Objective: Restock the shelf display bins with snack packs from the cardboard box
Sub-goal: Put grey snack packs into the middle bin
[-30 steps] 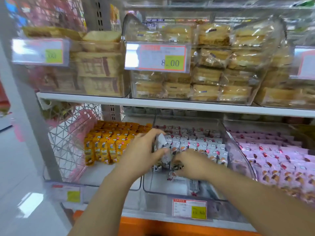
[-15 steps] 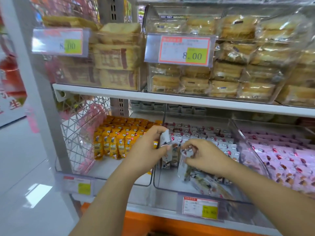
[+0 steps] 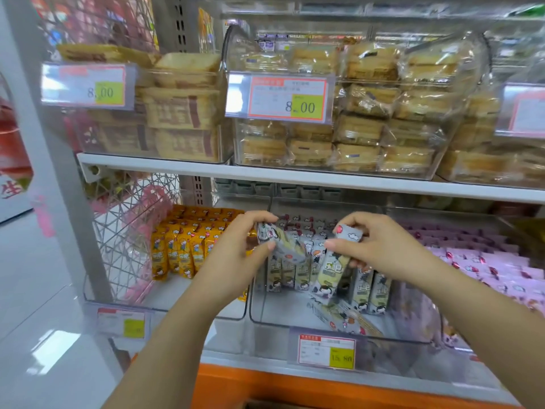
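Note:
Both hands work over the middle clear bin [image 3: 295, 321] on the lower shelf. My left hand [image 3: 239, 255] pinches a grey-and-white snack pack [image 3: 283, 243], held tilted above the bin's left side. My right hand [image 3: 374, 246] grips the top of another grey snack pack [image 3: 330, 273], which hangs almost upright. Behind them, matching grey packs [image 3: 368, 290] stand in rows. A few loose packs [image 3: 345, 318] lie flat on the bin floor at the front. The cardboard box is out of view.
A bin of orange snack packs [image 3: 182, 249] sits to the left and a bin of pink packs [image 3: 486, 261] to the right. The upper shelf [image 3: 295, 180] holds clear bins of wrapped cakes. Price tags [image 3: 326, 351] hang on the bin fronts. A grey upright post [image 3: 62, 172] stands at left.
Both hands have lifted up from the bin floor, each with a grey pack. The hands have moved apart, and the camera has closed in on the shelf.

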{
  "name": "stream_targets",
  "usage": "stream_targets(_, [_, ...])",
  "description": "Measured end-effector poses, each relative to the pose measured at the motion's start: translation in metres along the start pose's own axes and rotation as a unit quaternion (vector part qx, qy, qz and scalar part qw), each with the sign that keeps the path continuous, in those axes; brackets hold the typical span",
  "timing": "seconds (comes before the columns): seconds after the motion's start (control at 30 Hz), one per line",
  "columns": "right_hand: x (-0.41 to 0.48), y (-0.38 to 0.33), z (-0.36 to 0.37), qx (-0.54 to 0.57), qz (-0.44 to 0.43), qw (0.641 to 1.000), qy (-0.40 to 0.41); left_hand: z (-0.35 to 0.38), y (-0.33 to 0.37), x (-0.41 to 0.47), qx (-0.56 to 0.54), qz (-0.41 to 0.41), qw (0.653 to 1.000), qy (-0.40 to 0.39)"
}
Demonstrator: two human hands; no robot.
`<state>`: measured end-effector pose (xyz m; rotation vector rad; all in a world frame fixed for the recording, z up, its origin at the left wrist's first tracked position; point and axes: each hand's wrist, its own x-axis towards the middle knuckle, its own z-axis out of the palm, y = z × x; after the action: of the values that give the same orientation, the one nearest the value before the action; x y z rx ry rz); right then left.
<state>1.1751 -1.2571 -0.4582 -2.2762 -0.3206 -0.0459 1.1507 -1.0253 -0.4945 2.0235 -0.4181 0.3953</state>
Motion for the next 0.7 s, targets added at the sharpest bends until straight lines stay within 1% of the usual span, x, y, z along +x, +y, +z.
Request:
stream_targets(0.03, [0.000, 0.003, 0.001, 0.023, 0.023, 0.999, -0.008, 0.003, -0.001, 0.001, -0.024, 0.001, 1.000, 0.018])
stream_targets(0.1, [-0.002, 0.007, 0.007, 0.116, 0.076, 0.990, -0.038, 0.011, -0.002, 0.002, -0.048, 0.005, 0.998, 0.037])
stream_targets(0.17, [-0.002, 0.008, 0.008, 0.240, 0.116, 0.961, -0.068, 0.019, -0.001, 0.002, -0.034, 0.010, 0.999, 0.030])
stream_targets(0.2, [-0.001, 0.007, 0.006, 0.281, 0.124, 0.949, -0.077, 0.023, 0.000, 0.001, -0.024, 0.014, 0.999, 0.021])
stream_targets(0.27, [0.003, 0.005, 0.000, 0.310, 0.123, 0.940, -0.078, 0.029, -0.001, 0.000, -0.001, 0.029, 1.000, 0.001])
stream_targets(0.33, [0.007, 0.005, -0.007, 0.277, 0.118, 0.952, -0.060, 0.034, -0.002, 0.001, 0.034, 0.041, 0.998, -0.015])
stream_targets(0.43, [0.010, 0.011, -0.010, 0.163, 0.102, 0.981, -0.032, 0.043, -0.001, 0.004, 0.051, 0.043, 0.997, -0.048])
stream_targets(0.5, [0.009, 0.016, -0.008, 0.078, 0.079, 0.994, -0.023, 0.053, -0.001, 0.007, 0.064, 0.033, 0.994, -0.081])
stream_targets(0.6, [0.010, 0.023, 0.000, -0.062, 0.034, 0.997, -0.009, 0.074, -0.004, 0.013, 0.081, -0.009, 0.992, -0.094])
stream_targets(0.67, [0.013, 0.030, 0.005, -0.109, 0.018, 0.994, 0.011, 0.086, -0.007, 0.019, 0.065, -0.044, 0.993, -0.084])
stream_targets(0.7, [0.015, 0.034, 0.006, -0.113, 0.015, 0.993, 0.023, 0.091, -0.009, 0.023, 0.053, -0.062, 0.993, -0.082])
